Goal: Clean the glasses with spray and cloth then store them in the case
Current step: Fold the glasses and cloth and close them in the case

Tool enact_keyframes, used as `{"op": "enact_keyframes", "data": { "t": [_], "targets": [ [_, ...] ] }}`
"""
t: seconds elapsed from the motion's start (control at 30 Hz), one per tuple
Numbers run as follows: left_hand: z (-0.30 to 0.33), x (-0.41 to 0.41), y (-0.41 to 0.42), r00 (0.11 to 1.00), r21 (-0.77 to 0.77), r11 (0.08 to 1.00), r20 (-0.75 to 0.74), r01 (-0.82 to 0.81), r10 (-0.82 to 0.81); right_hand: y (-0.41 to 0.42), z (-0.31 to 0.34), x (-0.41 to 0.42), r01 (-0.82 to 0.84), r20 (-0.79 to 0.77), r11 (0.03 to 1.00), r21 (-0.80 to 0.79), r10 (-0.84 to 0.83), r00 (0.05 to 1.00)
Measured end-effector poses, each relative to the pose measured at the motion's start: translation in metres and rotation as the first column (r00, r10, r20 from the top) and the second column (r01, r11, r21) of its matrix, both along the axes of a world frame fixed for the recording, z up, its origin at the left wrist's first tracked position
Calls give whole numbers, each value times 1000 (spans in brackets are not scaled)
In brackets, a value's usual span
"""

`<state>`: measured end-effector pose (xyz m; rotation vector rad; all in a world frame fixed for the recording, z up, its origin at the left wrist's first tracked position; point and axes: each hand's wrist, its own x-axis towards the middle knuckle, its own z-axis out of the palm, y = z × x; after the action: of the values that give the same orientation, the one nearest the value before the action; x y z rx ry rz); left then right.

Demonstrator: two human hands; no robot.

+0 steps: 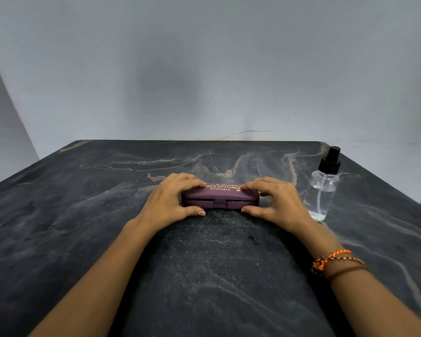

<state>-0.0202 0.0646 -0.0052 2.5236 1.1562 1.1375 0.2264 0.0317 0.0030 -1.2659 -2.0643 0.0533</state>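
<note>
Two hands frame one closed purple case (220,196), which lies flat near the middle of the dark marbled table (58,215), its seam and front catch facing the person. Neither glasses nor cloth is visible; whether they sit inside the case cannot be told. The left hand (173,200) grips the case's left end, fingers curled over the gold-lettered lid and thumb low beside the front edge; the right hand (272,200) mirrors it on the right end. The case looks like a rigid, light clamshell with a smooth skin, so it may skid on the stone if pried one-handed. A sensible hold is the present one: ends pinned, thumbs lifting the lid at the front seam. To its right, just beside the right hand, stands a clear spray bottle (322,190) with a black pump, upright and probably easy to tip.
</note>
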Motion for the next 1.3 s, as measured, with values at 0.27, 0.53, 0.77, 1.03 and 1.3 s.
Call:
{"op": "enact_keyframes", "data": {
  "t": [0.27, 0.53, 0.77, 1.03, 1.3],
  "targets": [
    [-1, 1, -2, 994, 229, 973, -112, 29, -3, -5, 1, -3, 0, 128, 996, 93, -12, 992],
    [3, 2, -4, 988, 270, 962, -157, 42, 1, -4, 0, -5, -20, 134, 994, 108, 6, 991],
    [4, 0, -8, 983, 262, 965, -182, 35, 14, -4, 1, -2, -12, 104, 996, 90, 3, 995],
    [7, 0, -12, 978, 282, 959, -195, -15, 72, -1, -4, -1, 70, 146, 998, 9, -70, 987],
    [6, 6, -14, 979, 361, 930, -156, -70, 134, -1, -11, -7, 98, 163, 995, -30, -92, 982]
  ]
}}
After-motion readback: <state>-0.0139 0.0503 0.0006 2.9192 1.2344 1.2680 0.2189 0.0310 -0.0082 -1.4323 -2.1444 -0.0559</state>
